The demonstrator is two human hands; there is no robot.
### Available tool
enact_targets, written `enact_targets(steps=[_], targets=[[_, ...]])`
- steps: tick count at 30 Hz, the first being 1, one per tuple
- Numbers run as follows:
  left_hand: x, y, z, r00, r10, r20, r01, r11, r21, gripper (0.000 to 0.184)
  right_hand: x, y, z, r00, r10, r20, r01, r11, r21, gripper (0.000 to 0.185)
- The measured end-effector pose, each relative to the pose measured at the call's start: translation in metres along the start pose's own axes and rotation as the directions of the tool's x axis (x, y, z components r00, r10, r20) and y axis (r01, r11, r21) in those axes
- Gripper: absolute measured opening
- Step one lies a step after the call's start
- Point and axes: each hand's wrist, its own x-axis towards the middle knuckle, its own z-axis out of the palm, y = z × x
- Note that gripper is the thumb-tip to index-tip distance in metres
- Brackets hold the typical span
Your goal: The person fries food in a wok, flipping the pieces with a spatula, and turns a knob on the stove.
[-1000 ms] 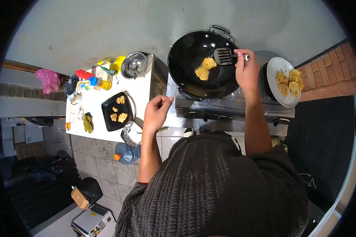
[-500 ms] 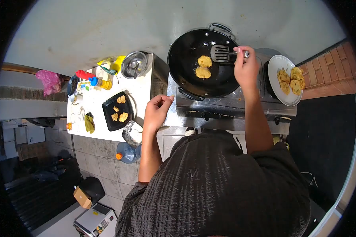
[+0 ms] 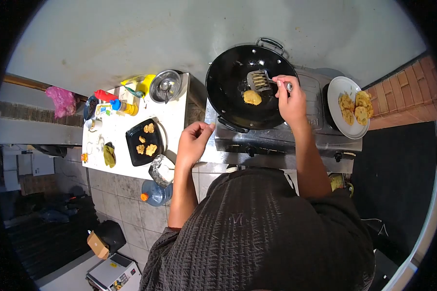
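My right hand (image 3: 292, 100) grips the handle of a slotted spatula (image 3: 258, 80) inside the black wok (image 3: 228, 104). Yellow-brown shows through the spatula's slots, where one fritter is mostly covered by the blade. A second golden fritter (image 3: 252, 97) lies just below the blade in the wok. My left hand (image 3: 193, 141) hovers near the stove's left edge, its fingers curled in and thumb pressed against them, with nothing visible in it. To the right of my right hand, a white plate (image 3: 336, 104) carries several fried fritters (image 3: 361, 115).
Beneath the wok is a metal gas stove (image 3: 296, 145). On the white table (image 3: 177, 114) at left are a black tray (image 3: 140, 159) with several pieces, a steel bowl (image 3: 165, 72) with a spoon, bottles and a cloth (image 3: 109, 155). A large water bottle (image 3: 156, 193) stands below.
The spatula has moved down and left in the wok, onto the upper fritter, which it now mostly covers. My left hand stays curled in about the same place.
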Motion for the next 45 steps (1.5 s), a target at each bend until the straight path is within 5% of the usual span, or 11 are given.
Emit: enact_targets(steps=[2, 14, 18, 19, 24, 45], targets=[[0.000, 0.001, 0.002, 1.000, 0.008, 0.015, -0.008, 1.000, 0.013, 0.024, 0.000, 0.002, 0.001, 0.994, -0.103, -0.034, 0.102, 0.995, -0.019, 0.008], [0.002, 0.005, 0.007, 1.000, 0.000, 0.013, 0.001, 0.999, -0.043, 0.024, -0.006, -0.003, 0.000, 0.994, -0.096, 0.051, 0.093, 0.994, 0.060, 0.007], [0.001, 0.002, 0.004, 1.000, 0.025, 0.002, -0.025, 0.999, -0.034, 0.024, -0.002, -0.009, -0.013, 0.999, -0.031, -0.013, 0.031, 0.999, 0.009, 0.007], [0.000, 0.002, 0.004, 1.000, 0.008, -0.006, -0.008, 0.999, -0.032, 0.024, 0.001, -0.004, -0.014, 0.988, -0.129, -0.087, 0.129, 0.992, -0.005, 0.008], [0.000, 0.000, 0.005, 1.000, 0.010, -0.003, -0.010, 0.999, -0.053, 0.024, 0.002, -0.001, -0.023, 0.984, -0.138, -0.117, 0.114, 0.974, -0.195, 0.011], [-0.004, 0.001, 0.004, 1.000, -0.006, -0.014, 0.006, 1.000, 0.013, 0.025, -0.007, 0.027, -0.007, 0.963, 0.077, -0.260, -0.052, 0.994, 0.100, 0.011]])
